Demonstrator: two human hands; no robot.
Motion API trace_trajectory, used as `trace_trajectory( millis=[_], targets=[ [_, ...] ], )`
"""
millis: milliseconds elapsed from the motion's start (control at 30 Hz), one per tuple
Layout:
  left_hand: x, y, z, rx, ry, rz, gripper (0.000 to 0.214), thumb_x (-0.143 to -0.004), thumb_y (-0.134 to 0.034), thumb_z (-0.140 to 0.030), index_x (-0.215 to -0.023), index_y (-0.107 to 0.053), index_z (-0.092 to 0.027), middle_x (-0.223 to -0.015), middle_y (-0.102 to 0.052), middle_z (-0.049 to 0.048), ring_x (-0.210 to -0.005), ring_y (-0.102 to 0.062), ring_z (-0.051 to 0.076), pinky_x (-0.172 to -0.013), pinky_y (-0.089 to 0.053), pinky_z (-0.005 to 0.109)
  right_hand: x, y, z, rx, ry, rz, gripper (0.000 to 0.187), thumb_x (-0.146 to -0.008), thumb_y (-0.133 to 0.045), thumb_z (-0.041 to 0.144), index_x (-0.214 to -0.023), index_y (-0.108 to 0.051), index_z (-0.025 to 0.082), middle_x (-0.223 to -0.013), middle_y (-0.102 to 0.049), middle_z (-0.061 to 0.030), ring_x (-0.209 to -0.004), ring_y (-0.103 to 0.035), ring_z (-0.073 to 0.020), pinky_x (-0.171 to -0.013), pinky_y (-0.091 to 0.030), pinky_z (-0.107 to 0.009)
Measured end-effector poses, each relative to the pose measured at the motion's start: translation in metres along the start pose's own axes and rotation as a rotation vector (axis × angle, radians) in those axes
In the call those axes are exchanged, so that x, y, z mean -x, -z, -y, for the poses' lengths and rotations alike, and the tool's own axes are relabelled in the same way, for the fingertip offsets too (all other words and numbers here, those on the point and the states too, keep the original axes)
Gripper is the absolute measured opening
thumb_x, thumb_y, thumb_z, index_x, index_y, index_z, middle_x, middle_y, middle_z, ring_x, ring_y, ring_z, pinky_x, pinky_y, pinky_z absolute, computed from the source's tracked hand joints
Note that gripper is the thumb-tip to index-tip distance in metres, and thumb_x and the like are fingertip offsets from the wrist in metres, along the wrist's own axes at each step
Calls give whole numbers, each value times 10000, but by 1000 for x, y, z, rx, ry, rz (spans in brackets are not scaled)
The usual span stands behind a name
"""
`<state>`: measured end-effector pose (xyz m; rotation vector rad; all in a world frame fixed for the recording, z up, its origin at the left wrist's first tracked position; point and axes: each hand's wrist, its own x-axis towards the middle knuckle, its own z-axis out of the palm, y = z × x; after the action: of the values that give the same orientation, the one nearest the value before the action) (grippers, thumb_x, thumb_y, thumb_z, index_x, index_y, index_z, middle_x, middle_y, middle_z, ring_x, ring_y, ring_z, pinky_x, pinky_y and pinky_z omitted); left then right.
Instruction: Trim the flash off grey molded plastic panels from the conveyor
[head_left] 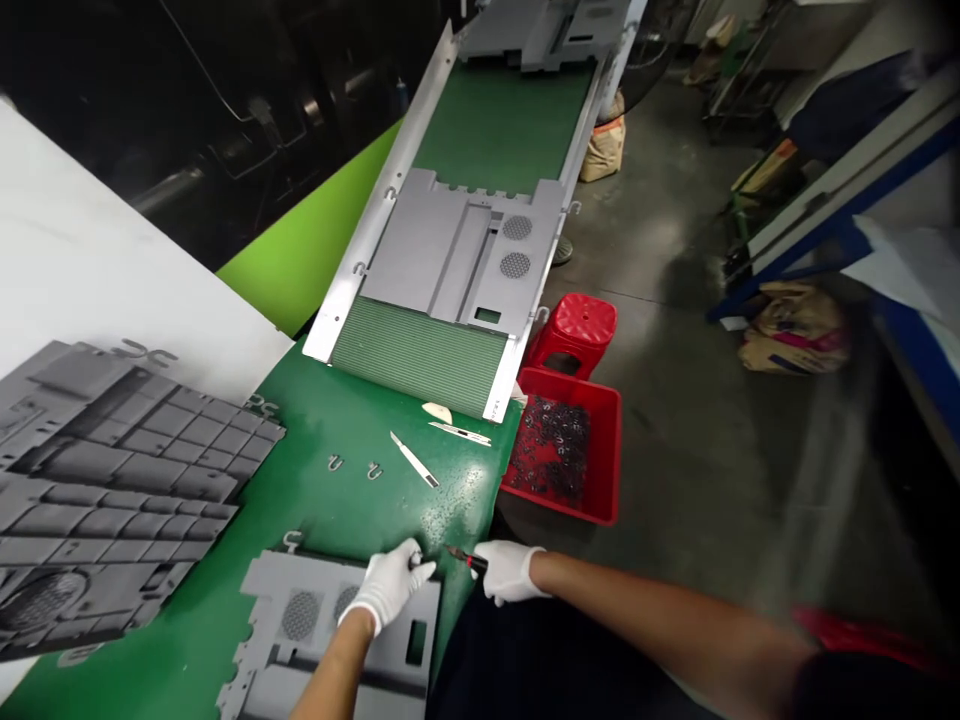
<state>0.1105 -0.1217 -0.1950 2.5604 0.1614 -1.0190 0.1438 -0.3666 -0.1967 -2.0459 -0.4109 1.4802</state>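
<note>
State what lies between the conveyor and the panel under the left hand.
Two white knives, a pale scrap and two small hooks on the table, in the head view.

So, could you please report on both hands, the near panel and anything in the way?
Left hand at near panel's edge. Right hand holding pliers. Two knives beyond, apart from panel.

A panel (pixel 390 645) lies at the near end of the surface (pixel 300 500), with the left hand (pixel 390 588) over it and the right hand (pixel 511 572), holding cutters (pixel 469 560), just to its right. Behind them are two hooks (pixel 335 463), with a knife (pixel 414 460) to their right and more panel parts (pixel 150 430) far left. The belt (pixel 420 345) behind carries other panels (pixel 409 240), and right of the surface sits a tub (pixel 611 440) with bits (pixel 559 440) inside, a stool (pixel 589 320) behind it
</note>
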Motion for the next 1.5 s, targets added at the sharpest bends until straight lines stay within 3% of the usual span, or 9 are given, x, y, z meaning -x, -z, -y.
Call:
trace_trajectory(
  millis=[67, 167, 267, 333, 633, 733, 900, 1167, 1500],
  targets=[
    [-14, 11, -4, 26, -3, 44, 428, -887, -411, -590, -851, -608, -213, -754, -676, 35, -735, -631, 206, -761, -440, 305, 1, 6, 1, 59, 14, -9, 297, -654, -581, 161, -937, -653, 218, -794, -695, -38, -706, -677, -210, -551, -437, -256],
    [-22, 23, -4, 17, 18, 163, 666, -915, -180, -675, -881, -663, -217, -893, -728, 82, -930, -665, 275, -917, -427, 393, 2, 11, 5, 264, 80, -123, 251, -670, -573, 213, -900, -673, 221, -896, -719, -79, -818, -692, -259, -608, -472, -294],
    [-21, 30, -1, -6, 84, 223, 698, -900, -165, -706, -1055, -703, -290, -1151, -722, 66, -1209, -574, 330, -1095, -275, 515, -1, 10, 10, 374, 123, -122, 340, -625, -600, 235, -956, -676, 226, -971, -721, -93, -858, -699, -285, -635, -506, -319],
    [-21, 30, 0, 17, 122, 234, 657, -890, -209, -713, -1101, -707, -339, -1208, -707, 34, -1267, -535, 338, -1127, -218, 541, -8, 4, 13, 409, 119, -105, 396, -600, -615, 247, -992, -671, 227, -982, -720, -100, -850, -704, -303, -619, -521, -339],
    [-19, 26, 4, 112, 131, 183, 592, -876, -306, -717, -883, -752, -329, -941, -768, 1, -1087, -639, 330, -1111, -224, 548, -38, -22, 13, 402, 145, -133, 389, -614, -612, 287, -999, -633, 237, -936, -720, -88, -799, -709, -288, -562, -498, -315],
    [-20, 23, 8, 121, 114, 185, 637, -870, -280, -744, -865, -754, -318, -941, -769, 9, -1083, -642, 324, -1103, -240, 530, -36, -21, 9, 423, 209, -174, 304, -637, -589, 276, -937, -622, 236, -934, -715, -74, -806, -706, -269, -572, -483, -298],
    [-23, 17, 15, 139, 104, 170, 672, -860, -243, -776, -998, -755, -365, -1033, -763, 11, -1159, -612, 324, -1116, -218, 519, -35, -19, 9, 461, 227, -196, 268, -640, -587, 279, -902, -622, 234, -923, -711, -68, -802, -704, -265, -569, -475, -292],
    [-21, 17, 13, 173, 91, 145, 626, -872, -281, -746, -867, -759, -344, -963, -771, 0, -1097, -642, 304, -1094, -251, 494, -35, -13, 29, 534, 159, -159, 271, -764, -540, 340, -968, -668, 215, -946, -730, -127, -823, -710, -324, -627, -535, -384],
    [-20, 12, 15, 194, 78, 117, 570, -897, -326, -681, -770, -739, -310, -845, -766, -15, -999, -669, 278, -1059, -267, 450, -40, -7, 39, 635, 158, -146, 286, -745, -601, 294, -997, -689, 195, -956, -732, -140, -831, -711, -342, -659, -581, -464]
  ],
)
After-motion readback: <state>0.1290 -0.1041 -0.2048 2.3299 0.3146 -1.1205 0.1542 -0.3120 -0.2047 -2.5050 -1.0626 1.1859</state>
